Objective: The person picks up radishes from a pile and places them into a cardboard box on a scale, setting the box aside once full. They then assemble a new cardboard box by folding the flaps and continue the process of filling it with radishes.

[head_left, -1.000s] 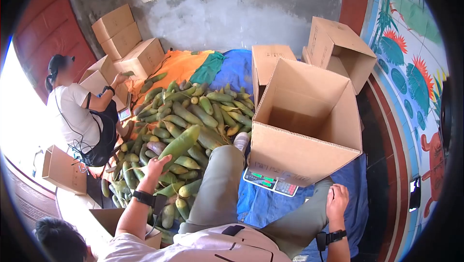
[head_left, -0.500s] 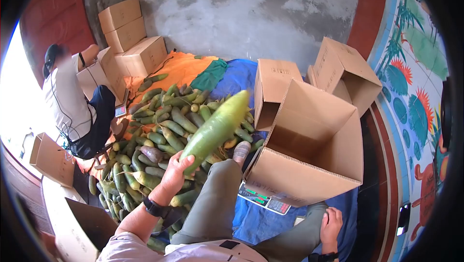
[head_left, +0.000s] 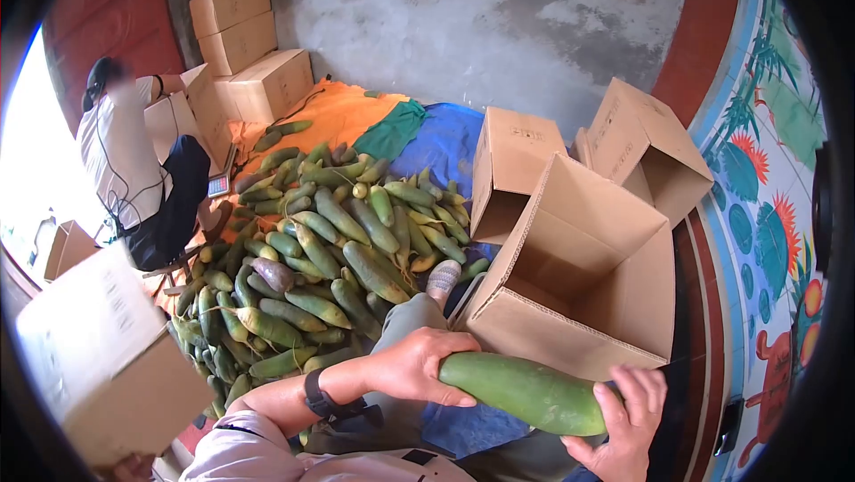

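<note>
A long green radish (head_left: 525,390) lies across my lap, held between both hands. My left hand (head_left: 417,366) is closed round its left end, with a dark watch band on that wrist. At the other end, my right hand (head_left: 628,415) curls its fingers and thumb about the tip. Just beyond the radish stands an open cardboard box (head_left: 570,331), its inside facing up toward me. To the left of my leg spreads a large pile of green radishes (head_left: 312,251), one of them purplish.
At the left a person (head_left: 134,162) sits beside a box and a small scale (head_left: 219,185). A large carton (head_left: 111,357) fills the lower left, with part of another hand (head_left: 134,467) under it. More boxes (head_left: 521,162) stand by the grey wall.
The radish has come down from above the pile to my lap and turned sideways. My right hand has left my knee and taken its far end. A carton at lower left has risen.
</note>
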Demonstrator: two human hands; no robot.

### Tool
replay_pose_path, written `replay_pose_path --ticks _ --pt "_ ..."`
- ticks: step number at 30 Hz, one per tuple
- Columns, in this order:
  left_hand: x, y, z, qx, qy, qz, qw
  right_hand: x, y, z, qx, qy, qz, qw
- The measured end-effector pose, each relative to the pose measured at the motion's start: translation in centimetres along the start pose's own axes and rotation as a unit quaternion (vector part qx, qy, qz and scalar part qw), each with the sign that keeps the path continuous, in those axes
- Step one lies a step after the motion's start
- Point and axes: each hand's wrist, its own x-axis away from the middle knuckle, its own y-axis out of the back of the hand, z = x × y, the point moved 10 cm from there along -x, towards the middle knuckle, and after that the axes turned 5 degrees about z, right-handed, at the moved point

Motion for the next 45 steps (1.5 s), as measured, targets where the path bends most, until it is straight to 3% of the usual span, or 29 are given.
replay_pose_path --ticks 2,4,6,10,12,14,17,22,30,32,34,36,38,40,45 --pt "-0.6 -0.6 -0.1 -0.02 -0.001 0.017 1.0 1.2 -2.1 -1.6 -0.025 -0.06 0.052 0.997" --pt "-1.2 -0.1 -1.6 -0.04 -0.062 -0.006 0.997 1.7 -3.1 -2.1 -0.028 -0.078 0.079 0.993" --pt "-1.7 -0.1 -1.5 -0.074 -0.061 -0.012 0.995 1.9 -3.8 -2.5 -0.032 -0.093 0.107 0.989" --pt "-2.1 0.7 -1.0 -0.062 -0.07 -0.068 0.993 2.0 -1.9 -2.9 0.022 -0.09 0.032 0.995" --pt "-1.5 2.9 0.1 -0.006 -0.102 -0.152 0.983 2.0 -1.0 -3.5 0.041 -0.09 0.004 0.995" --pt "-0.5 4.3 2.2 -0.115 -0.061 -0.203 0.97 2.3 0.5 -5.7 0.055 -0.15 -0.045 0.986" --pt "0.2 4.8 4.4 -0.169 0.025 -0.211 0.962 4.1 -0.1 -9.5 0.006 -0.252 -0.054 0.966" --pt "0.2 3.9 4.8 -0.232 0.002 -0.207 0.951 3.3 -0.8 -12.6 -0.012 -0.286 -0.063 0.956" --pt "-0.9 0.9 6.8 -0.203 -0.022 -0.178 0.963 -1.1 -1.9 -14.9 -0.001 -0.275 -0.02 0.961" --pt "-1.6 0.5 7.0 -0.194 -0.017 -0.168 0.966 -2.4 -3.4 -16.1 0.001 -0.271 0.053 0.961" --pt "-2.2 0.3 5.9 -0.22 -0.061 -0.167 0.959 -4.3 -4.0 -16.9 0.001 -0.256 0.056 0.965" --pt "-2.9 0.0 5.8 -0.221 -0.088 -0.178 0.955 -6.3 -6.7 -17.2 0.008 -0.231 0.183 0.955" --pt "-3.4 -0.2 5.6 -0.218 -0.125 -0.187 0.95 -8.1 -7.8 -17.8 0.037 -0.19 0.172 0.966" --pt "-3.7 -0.7 6.0 -0.212 -0.131 -0.183 0.951 -9.3 -11.2 -18.6 0.074 -0.18 0.323 0.926" --pt "-3.7 -1.7 7.3 -0.148 -0.144 -0.156 0.966 -11.6 -17.8 -20.5 0.094 -0.148 0.439 0.881"
